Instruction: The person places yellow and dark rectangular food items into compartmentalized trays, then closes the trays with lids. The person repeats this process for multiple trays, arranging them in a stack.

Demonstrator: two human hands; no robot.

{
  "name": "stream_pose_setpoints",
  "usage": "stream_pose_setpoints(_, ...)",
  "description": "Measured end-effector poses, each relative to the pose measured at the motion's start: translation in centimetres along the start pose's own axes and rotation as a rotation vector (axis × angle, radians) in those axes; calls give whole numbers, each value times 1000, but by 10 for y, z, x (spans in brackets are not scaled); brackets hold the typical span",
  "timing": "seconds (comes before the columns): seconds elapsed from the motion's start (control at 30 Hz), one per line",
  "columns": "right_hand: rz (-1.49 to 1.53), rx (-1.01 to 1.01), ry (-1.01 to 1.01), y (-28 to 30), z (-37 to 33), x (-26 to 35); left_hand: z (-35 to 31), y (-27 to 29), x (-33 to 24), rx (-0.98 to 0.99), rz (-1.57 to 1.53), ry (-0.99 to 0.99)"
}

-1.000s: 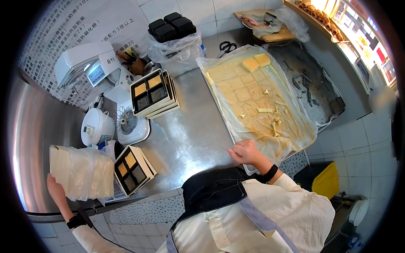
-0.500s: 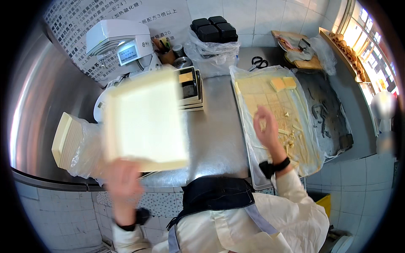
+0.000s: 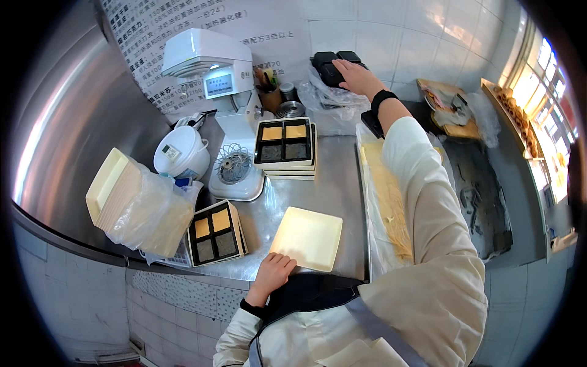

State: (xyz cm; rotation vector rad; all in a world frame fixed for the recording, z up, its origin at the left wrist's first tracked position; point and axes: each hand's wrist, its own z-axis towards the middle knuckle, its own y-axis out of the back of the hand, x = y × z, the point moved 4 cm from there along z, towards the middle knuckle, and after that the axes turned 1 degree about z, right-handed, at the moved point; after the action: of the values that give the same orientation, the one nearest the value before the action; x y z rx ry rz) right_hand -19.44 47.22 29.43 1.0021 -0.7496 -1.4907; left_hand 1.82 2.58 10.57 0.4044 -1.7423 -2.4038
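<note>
A shallow square cream tray (image 3: 312, 235) with nothing in it lies on the steel worktop near my body. My left hand (image 3: 275, 273) has its fingers closed over the tray's near left corner. My right arm stretches far across the worktop. At its end, my right hand (image 3: 358, 78) is open, fingers extended over a stack of black four-compartment inserts (image 3: 327, 68) at the wall, partly covering them; whether it touches them is unclear. Two cream trays hold such inserts with yellow cake squares: one stack (image 3: 284, 164) at the back, another (image 3: 239, 235) at the near left.
A white stand mixer (image 3: 208, 61) and a lidded white tub (image 3: 182, 153) stand at back left. Bagged cream trays (image 3: 125, 202) lean at the left edge. Right of the worktop, a lined baking sheet (image 3: 374, 226) holds cake sheet, partly under my right arm; a dark pan (image 3: 483, 202) lies beyond.
The cream tray, lifted before, now lies on the worktop, uncovering the mixer bowl area and the near-left tray. My right hand has moved from the cake sheet to the black inserts.
</note>
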Motion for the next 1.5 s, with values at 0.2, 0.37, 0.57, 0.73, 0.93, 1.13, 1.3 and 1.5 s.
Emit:
stream_pose_setpoints(0.2,1,106,98,-14,23,11,-9,-10,8,74,-109,93)
stream_pose_setpoints(0.37,70,141,77,-9,28,2,0,25,10,-166,-181,264)
stream_pose_setpoints(0.57,87,163,147,-15,37,-3,-39,17,22,-361,-979,868)
stream_pose_setpoints(0.73,31,299,116,-4,45,3,-45,21,21,-317,-1111,972)
stream_pose_setpoints(0.93,21,354,131,-4,54,2,-38,24,20,-374,-1240,987)
stream_pose_setpoints(1.13,25,385,158,-3,61,-2,-35,30,31,-398,-1233,987)
stream_pose_setpoints(1.3,-70,412,237,2,57,11,-39,25,34,-404,-1238,1004)
stream_pose_setpoints(1.5,-191,439,251,-7,58,1,-33,18,34,-373,-1219,1003)
